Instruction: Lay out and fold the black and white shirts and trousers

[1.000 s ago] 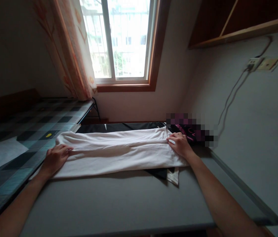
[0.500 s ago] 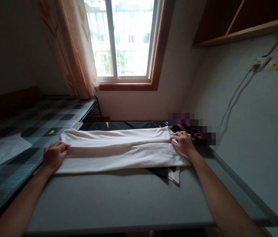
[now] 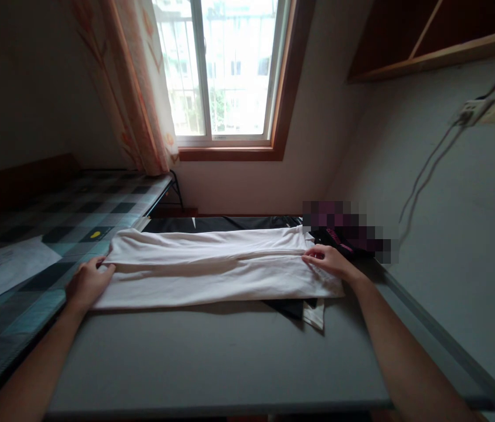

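A long white cloth (image 3: 212, 275), folded lengthwise with a crease along its middle, lies across the grey table (image 3: 221, 357). At its left end my left hand (image 3: 89, 284) pinches the edge between thumb and fingers. My right hand (image 3: 328, 261) pinches the fold near the cloth's right end, fingertips closed on the fabric. Beneath the cloth's near right edge a black piece of fabric (image 3: 289, 308) and a white tip (image 3: 314, 316) stick out. Black and purple fabric (image 3: 348, 234) sits just beyond my right hand, partly blurred.
On the left is a checked mattress (image 3: 111, 205) with a paper sheet (image 3: 5, 269) on it. Dark fabric (image 3: 225, 223) lies behind the white cloth. A wall with a socket (image 3: 471, 111) and hanging cord borders the table's right side.
My left hand has shifted slightly left and down along the cloth's end. My right hand sits a little lower, still at the fold. The camera view has moved slightly.
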Available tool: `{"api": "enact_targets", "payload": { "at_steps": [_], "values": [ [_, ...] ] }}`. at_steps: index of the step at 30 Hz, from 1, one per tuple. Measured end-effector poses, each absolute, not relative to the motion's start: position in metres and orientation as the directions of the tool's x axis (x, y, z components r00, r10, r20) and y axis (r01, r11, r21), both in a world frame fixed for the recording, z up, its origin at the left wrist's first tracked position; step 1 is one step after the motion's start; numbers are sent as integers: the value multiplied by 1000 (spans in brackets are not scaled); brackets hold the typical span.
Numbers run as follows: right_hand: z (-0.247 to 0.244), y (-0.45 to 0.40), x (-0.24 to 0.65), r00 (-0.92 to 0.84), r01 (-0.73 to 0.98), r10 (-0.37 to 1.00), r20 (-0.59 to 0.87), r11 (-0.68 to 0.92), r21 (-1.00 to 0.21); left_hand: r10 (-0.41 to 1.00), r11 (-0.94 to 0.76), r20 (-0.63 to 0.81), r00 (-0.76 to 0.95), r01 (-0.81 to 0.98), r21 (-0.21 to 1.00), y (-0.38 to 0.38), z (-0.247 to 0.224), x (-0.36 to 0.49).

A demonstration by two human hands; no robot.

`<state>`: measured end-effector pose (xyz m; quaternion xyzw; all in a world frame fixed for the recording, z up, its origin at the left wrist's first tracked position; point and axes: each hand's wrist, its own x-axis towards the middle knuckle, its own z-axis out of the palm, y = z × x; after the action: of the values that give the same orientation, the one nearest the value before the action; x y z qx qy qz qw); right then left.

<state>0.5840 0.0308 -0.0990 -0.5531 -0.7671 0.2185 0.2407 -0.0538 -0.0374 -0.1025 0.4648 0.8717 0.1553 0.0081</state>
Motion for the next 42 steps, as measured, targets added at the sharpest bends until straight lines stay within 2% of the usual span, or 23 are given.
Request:
{"api": "enact_targets", "payload": {
  "at_steps": [8,11,16,19,24,30,37,42],
  "values": [
    [-107,34,587,-251,666,962,110,255,-701,752,549,259,-606,793,264,-41,-104,-50],
    [-107,34,585,-254,659,959,123,265,-704,779,542,239,-579,814,208,-41,-103,-47],
    [-106,33,583,-262,665,956,133,279,-693,857,418,279,-434,901,116,-39,-107,-45],
    [-107,34,584,-276,668,953,127,285,-688,888,374,252,-384,923,87,-39,-108,-45],
    [-109,35,584,-290,669,950,114,287,-686,899,356,239,-367,930,90,-40,-106,-41],
    [-107,35,583,-296,673,947,121,297,-677,911,346,239,-337,938,4,-41,-108,-39],
    [-100,31,578,-311,634,944,112,294,-715,903,329,273,-331,943,54,-40,-110,-47],
    [-99,29,577,-296,614,951,85,258,-746,922,215,318,-219,975,47,-40,-106,-56]
  ]
}}
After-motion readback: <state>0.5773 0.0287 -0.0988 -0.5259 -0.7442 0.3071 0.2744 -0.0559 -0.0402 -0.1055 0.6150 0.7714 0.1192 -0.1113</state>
